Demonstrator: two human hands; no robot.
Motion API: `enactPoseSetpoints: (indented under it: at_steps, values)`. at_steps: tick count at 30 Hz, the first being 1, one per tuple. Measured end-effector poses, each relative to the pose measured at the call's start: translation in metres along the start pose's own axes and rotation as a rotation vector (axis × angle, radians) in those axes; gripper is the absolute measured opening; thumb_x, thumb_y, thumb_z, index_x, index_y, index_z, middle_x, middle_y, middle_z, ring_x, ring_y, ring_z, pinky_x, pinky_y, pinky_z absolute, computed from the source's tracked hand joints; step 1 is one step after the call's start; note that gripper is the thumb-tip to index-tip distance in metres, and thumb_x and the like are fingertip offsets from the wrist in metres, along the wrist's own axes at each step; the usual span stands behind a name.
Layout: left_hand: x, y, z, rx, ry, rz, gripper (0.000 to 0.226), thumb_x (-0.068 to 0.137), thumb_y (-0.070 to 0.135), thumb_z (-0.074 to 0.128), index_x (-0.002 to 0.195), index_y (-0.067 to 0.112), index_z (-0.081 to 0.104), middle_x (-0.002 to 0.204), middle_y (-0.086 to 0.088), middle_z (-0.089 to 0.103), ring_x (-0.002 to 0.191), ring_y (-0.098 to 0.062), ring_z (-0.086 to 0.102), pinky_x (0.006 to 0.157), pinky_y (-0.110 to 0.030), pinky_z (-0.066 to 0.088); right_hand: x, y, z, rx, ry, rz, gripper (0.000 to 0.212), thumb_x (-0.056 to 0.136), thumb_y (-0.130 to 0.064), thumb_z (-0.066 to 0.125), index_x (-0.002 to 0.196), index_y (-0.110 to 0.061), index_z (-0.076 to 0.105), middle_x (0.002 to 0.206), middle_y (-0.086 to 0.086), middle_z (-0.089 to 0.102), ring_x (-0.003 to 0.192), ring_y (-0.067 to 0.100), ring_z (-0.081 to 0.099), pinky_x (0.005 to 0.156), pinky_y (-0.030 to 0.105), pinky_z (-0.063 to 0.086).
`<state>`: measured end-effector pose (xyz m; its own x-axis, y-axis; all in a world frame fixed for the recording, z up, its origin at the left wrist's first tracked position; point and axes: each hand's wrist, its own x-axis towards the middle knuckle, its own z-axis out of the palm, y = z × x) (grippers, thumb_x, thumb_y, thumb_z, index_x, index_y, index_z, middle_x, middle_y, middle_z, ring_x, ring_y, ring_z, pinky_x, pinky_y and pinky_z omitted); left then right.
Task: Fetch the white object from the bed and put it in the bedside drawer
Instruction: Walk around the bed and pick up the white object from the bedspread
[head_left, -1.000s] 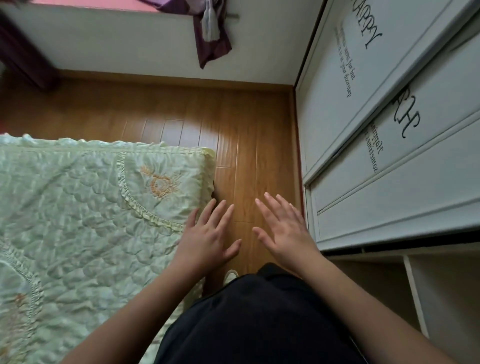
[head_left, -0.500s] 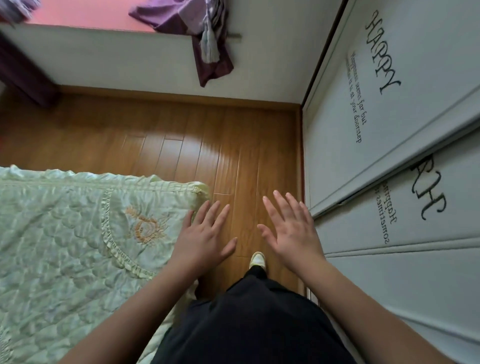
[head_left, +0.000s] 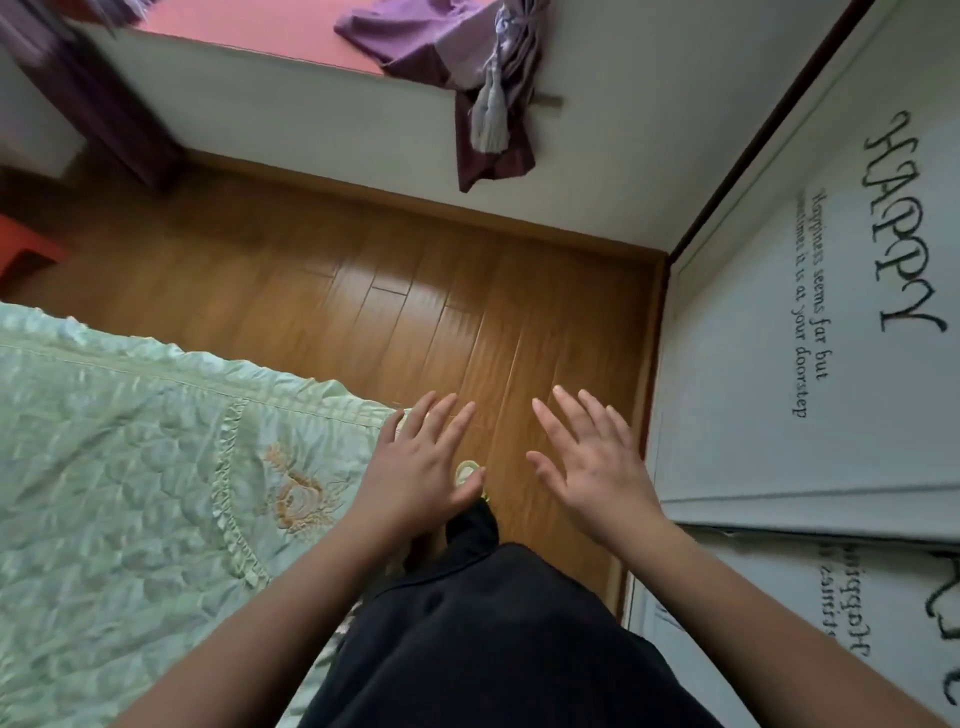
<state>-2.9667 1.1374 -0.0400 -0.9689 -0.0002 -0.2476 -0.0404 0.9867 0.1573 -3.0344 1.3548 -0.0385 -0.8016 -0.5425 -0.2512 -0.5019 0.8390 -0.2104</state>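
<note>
The bed (head_left: 130, 467) fills the left side, covered by a pale green quilted spread with an orange embroidered motif near its corner. No white object shows on the visible part of it, and no bedside drawer is in view. My left hand (head_left: 421, 467) hovers palm down over the bed's corner, fingers spread and empty. My right hand (head_left: 592, 467) hovers beside it over the floor, also flat, spread and empty. Both forearms reach forward over my black trousers.
A wooden floor (head_left: 415, 291) runs ahead to a white wall. White sliding wardrobe doors (head_left: 810, 312) with black lettering line the right side. A purple curtain (head_left: 488, 114) hangs from a pink sill. A red object (head_left: 26, 244) sits at far left. My shoe toe (head_left: 466, 470) shows below.
The view has advanced along the narrow aisle between bed and wardrobe; the far wall and curtain are closer. Both hands stay spread and empty in front of me.
</note>
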Motion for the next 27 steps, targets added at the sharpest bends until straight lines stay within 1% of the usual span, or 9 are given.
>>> enactPoseSetpoints:
  at_steps: [2, 4, 6, 8, 10, 13, 16, 21, 27]
  values:
    - [0.022, -0.020, -0.002, 0.002, -0.008, -0.050, 0.082, 0.083, 0.070, 0.015, 0.154, 0.030, 0.009, 0.161, 0.002, 0.018, 0.148, -0.018, 0.006, 0.116, -0.045, 0.016, 0.031, 0.000, -0.007, -0.023, -0.004, -0.025, 0.063, 0.095, -0.063, 0.006, 0.153, -0.037, 0.002, 0.162, -0.004, 0.007, 0.148, 0.018, -0.002, 0.118, 0.040, -0.006]
    - [0.048, -0.039, -0.008, -0.005, -0.001, -0.091, 0.084, 0.081, 0.071, 0.011, 0.154, 0.031, 0.006, 0.161, 0.002, 0.018, 0.147, -0.019, 0.009, 0.115, -0.044, 0.019, 0.065, -0.001, -0.016, -0.030, -0.005, -0.042, 0.062, 0.096, -0.062, 0.007, 0.152, -0.038, -0.003, 0.162, -0.004, 0.007, 0.148, 0.018, -0.004, 0.118, 0.039, -0.007]
    - [0.072, -0.057, -0.018, -0.024, 0.019, -0.113, 0.083, 0.082, 0.071, 0.011, 0.154, 0.031, 0.005, 0.161, 0.001, 0.017, 0.148, -0.020, 0.007, 0.116, -0.044, 0.016, 0.099, -0.007, -0.027, -0.028, -0.010, -0.036, 0.062, 0.096, -0.062, 0.007, 0.151, -0.039, -0.009, 0.162, -0.005, 0.004, 0.148, 0.017, -0.009, 0.118, 0.039, -0.010]
    - [0.098, -0.076, -0.029, -0.041, 0.049, -0.121, 0.080, 0.084, 0.071, 0.015, 0.154, 0.032, 0.005, 0.163, 0.000, 0.013, 0.149, -0.020, 0.003, 0.118, -0.047, 0.012, 0.136, -0.015, -0.038, -0.020, -0.009, -0.045, 0.061, 0.095, -0.062, 0.006, 0.150, -0.041, -0.012, 0.162, -0.006, 0.003, 0.148, 0.016, -0.009, 0.118, 0.039, -0.010]
    - [0.119, -0.096, -0.038, -0.040, 0.061, -0.102, 0.078, 0.086, 0.069, 0.017, 0.154, 0.033, 0.006, 0.163, 0.001, 0.006, 0.149, -0.020, -0.002, 0.119, -0.049, 0.008, 0.171, -0.020, -0.049, -0.001, 0.005, -0.078, 0.061, 0.096, -0.062, 0.008, 0.150, -0.041, -0.008, 0.162, -0.006, 0.006, 0.148, 0.016, -0.005, 0.118, 0.038, -0.008]
    - [0.151, -0.121, -0.051, -0.007, 0.063, -0.092, 0.079, 0.086, 0.069, 0.014, 0.154, 0.031, 0.003, 0.163, 0.001, 0.000, 0.149, -0.019, -0.008, 0.119, -0.048, 0.004, 0.220, -0.023, -0.067, 0.011, 0.058, -0.095, 0.061, 0.096, -0.061, 0.010, 0.152, -0.038, 0.001, 0.162, -0.005, 0.012, 0.148, 0.017, 0.001, 0.119, 0.039, -0.004]
    - [0.185, -0.138, -0.064, 0.018, 0.066, -0.112, 0.079, 0.086, 0.070, 0.011, 0.154, 0.031, -0.002, 0.163, 0.001, -0.003, 0.148, -0.019, -0.011, 0.119, -0.047, 0.001, 0.259, -0.016, -0.080, -0.015, 0.060, -0.089, 0.062, 0.095, -0.062, 0.007, 0.152, -0.038, -0.001, 0.162, -0.005, 0.009, 0.148, 0.017, -0.001, 0.119, 0.040, -0.003]
    - [0.249, -0.156, -0.078, -0.011, 0.074, -0.170, 0.080, 0.086, 0.070, 0.012, 0.154, 0.031, -0.001, 0.164, 0.000, -0.001, 0.148, -0.018, -0.010, 0.119, -0.048, 0.004, 0.324, 0.002, -0.088, -0.011, 0.000, -0.125, 0.060, 0.097, -0.061, 0.011, 0.151, -0.041, -0.005, 0.163, -0.007, 0.002, 0.148, 0.015, -0.006, 0.117, 0.037, -0.008]
    - [0.317, -0.190, -0.090, -0.055, 0.048, -0.320, 0.079, 0.087, 0.069, 0.017, 0.154, 0.029, 0.007, 0.163, 0.002, 0.006, 0.149, -0.019, -0.004, 0.118, -0.047, 0.005, 0.439, 0.016, -0.108, -0.016, -0.070, -0.266, 0.063, 0.095, -0.063, 0.009, 0.152, -0.039, 0.002, 0.163, -0.006, 0.006, 0.149, 0.017, 0.000, 0.116, 0.037, -0.004]
